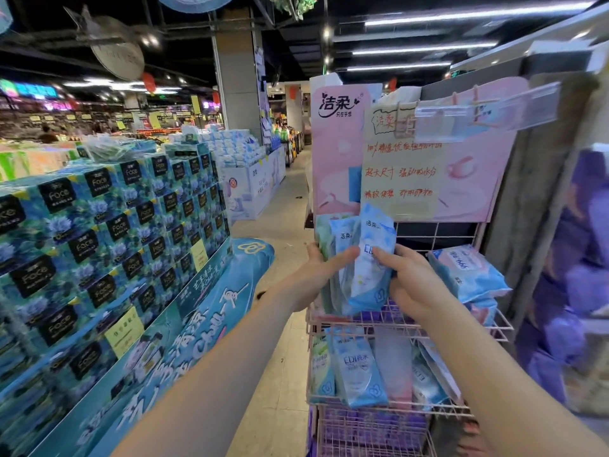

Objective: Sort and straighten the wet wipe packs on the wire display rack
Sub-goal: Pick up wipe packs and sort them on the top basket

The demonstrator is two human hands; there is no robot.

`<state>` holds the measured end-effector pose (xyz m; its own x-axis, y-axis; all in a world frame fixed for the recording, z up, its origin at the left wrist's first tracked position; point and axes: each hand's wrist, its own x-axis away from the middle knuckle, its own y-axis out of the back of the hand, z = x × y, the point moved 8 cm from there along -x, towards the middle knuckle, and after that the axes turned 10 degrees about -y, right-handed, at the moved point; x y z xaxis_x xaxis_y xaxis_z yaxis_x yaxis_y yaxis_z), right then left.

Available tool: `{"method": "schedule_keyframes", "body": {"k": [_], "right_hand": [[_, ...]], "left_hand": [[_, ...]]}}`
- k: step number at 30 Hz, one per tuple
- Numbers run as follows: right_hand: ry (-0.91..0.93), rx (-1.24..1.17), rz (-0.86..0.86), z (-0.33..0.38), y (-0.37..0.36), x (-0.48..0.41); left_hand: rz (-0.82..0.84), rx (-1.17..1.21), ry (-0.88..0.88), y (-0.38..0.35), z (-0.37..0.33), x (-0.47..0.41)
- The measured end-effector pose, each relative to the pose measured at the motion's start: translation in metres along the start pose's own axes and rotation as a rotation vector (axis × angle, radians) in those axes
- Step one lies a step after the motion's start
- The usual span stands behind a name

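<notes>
A pink wire display rack [408, 326] stands in front of me with several wet wipe packs on its shelves. Both my hands hold a bunch of upright blue packs [375, 258] at the left of the top shelf. My left hand [318, 272] grips the bunch from the left, its thumb across the front. My right hand [407, 278] grips it from the right. A pale blue and pink pack [468, 272] lies tilted at the right of the top shelf. On the shelf below stand more packs [357, 371], leaning unevenly.
A pink sign board [471, 179] with a handwritten note rises behind the rack. A large stack of blue tissue boxes [108, 232] fills the left side. The aisle floor [290, 206] runs between them. Purple goods [580, 258] sit on the right.
</notes>
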<state>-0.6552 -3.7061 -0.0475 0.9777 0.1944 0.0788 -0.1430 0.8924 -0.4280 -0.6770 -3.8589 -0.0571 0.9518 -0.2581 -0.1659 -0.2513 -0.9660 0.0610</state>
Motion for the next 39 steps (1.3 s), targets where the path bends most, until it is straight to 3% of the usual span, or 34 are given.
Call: {"method": "schedule_keyframes", "body": {"k": [9, 15, 29, 39], "right_hand": [[-0.063, -0.118, -0.06, -0.016, 0.023, -0.003], [-0.057, 0.045, 0.021, -0.031, 0.005, 0.005], [-0.058, -0.056, 0.077, -0.02, 0.014, 0.01], [0.041, -0.089, -0.07, 0.022, 0.042, 0.002]], "left_hand": [[-0.072, 0.377, 0.002, -0.03, 0.001, 0.002], [-0.258, 0.36, 0.098, -0.035, 0.015, -0.001], [-0.203, 0.295, 0.078, -0.027, 0.032, -0.008], [-0.313, 0.117, -0.08, 0.008, 0.034, -0.008]]}}
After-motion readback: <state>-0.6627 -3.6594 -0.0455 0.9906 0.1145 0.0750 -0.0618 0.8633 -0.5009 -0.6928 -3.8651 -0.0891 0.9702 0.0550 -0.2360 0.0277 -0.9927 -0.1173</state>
